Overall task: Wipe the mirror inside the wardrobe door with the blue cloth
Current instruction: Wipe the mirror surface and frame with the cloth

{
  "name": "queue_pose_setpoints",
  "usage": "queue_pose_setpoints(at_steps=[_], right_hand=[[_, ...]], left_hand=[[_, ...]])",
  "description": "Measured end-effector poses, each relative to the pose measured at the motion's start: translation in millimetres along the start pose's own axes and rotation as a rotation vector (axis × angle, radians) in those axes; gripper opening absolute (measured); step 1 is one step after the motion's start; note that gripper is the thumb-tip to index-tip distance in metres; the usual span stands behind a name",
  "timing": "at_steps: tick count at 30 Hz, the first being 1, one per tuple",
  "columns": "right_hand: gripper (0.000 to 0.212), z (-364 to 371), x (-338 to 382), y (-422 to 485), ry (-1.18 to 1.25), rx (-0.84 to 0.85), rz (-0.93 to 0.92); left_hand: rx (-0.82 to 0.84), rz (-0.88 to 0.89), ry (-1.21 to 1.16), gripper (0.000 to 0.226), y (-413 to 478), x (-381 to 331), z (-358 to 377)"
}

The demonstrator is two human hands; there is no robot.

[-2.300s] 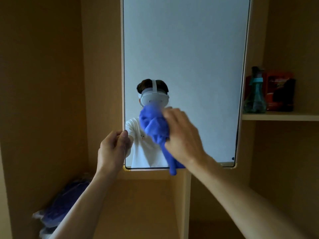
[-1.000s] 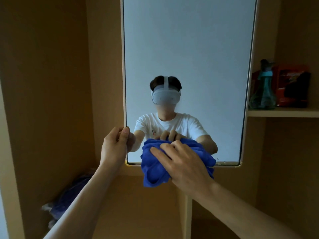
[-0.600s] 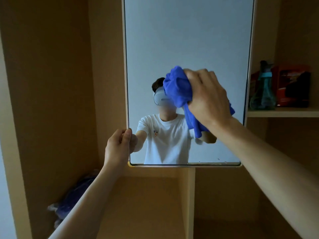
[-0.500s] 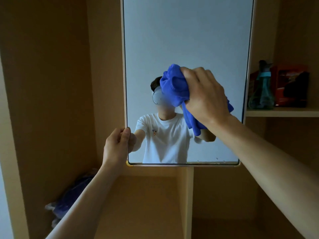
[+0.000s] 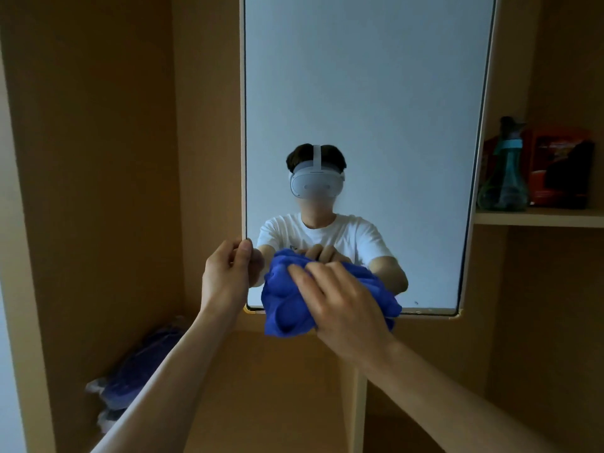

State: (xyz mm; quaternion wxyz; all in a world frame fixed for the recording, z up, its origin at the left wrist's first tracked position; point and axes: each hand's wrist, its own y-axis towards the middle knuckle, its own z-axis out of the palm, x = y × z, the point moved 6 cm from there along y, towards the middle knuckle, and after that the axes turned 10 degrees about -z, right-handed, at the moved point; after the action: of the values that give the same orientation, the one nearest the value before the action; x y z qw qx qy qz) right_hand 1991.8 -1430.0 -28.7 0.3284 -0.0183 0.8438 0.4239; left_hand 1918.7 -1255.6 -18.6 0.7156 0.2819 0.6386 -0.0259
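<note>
Left grip pinches the left edge of the mirror just above its lower left corner, thumb on the front of the frame and fingers curled behind it, seemingly to steady the door. Just beside it, the right grip lies on the blue cloth with its fingers spread and nearly straight, pressing the bunched fabric flat against the glass; its thumb is hidden. The cloth sits on the mirror's bottom edge near the lower left corner, and part of it hangs below the frame.

Wiping looks to be well under way rather than finished. The glass above the hands appears even and free of streaks, though in this dim light fine smears would not show. The bottom strip running toward the lower right corner looks like what is left, and a small dark speck sits on the glass near that corner.

Counted from left to right: one bluish bundle in clear wrapping low in the wardrobe, two grips, one cloth, one mirror, then one shelf at the right carrying one teal spray bottle and one red box, which stand touching or nearly so.
</note>
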Motion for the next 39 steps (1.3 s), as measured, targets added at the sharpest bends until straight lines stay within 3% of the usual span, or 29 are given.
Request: queue_pose_setpoints(at_steps=[4, 7, 13, 17, 23, 31, 35, 39], right_hand=[[0.043, 6.2, 6.6, -6.8, -0.018, 0.092, -0.059], [0.044, -3.6, -3.9, 0.4, -0.023, 0.065, -0.077], [0.048, -60.8, -78.4, 52.4, 0.036, -0.146, 0.205], [0.053, -73.1, -105.1, 70.8, 0.008, -0.154, 0.292], [0.048, -59.7, -70.2, 56.1, -0.026, -0.23, 0.128], [0.04, 2.1, 5.3, -11.1, 0.046, 0.043, -0.074], [0.04, 1.7, 0.2, -8.2, 0.007, 0.05, -0.063], [0.047, -23.7, -26.9, 15.0, 0.018, -0.034, 0.069]], left_hand=[[0.019, -0.006, 0.021, 0.026, 1.2, 0.1, -1.7], [0.026, -0.002, 0.024, 0.024, 0.7, -0.2, -2.9], [-0.033, 0.061, 0.1, 0.024, -1.9, -2.4, -5.7], [-0.04, 0.078, 0.099, 0.023, -3.2, -3.7, -5.7], [-0.067, 0.067, 0.055, 0.022, -1.9, 3.4, -5.7], [-0.052, 0.062, 0.072, 0.022, 1.1, 3.3, -4.2], [-0.047, 0.071, 0.127, 0.023, 1.9, 0.7, -6.0], [-0.028, 0.054, 0.115, 0.024, 4.8, 1.5, -5.6]])
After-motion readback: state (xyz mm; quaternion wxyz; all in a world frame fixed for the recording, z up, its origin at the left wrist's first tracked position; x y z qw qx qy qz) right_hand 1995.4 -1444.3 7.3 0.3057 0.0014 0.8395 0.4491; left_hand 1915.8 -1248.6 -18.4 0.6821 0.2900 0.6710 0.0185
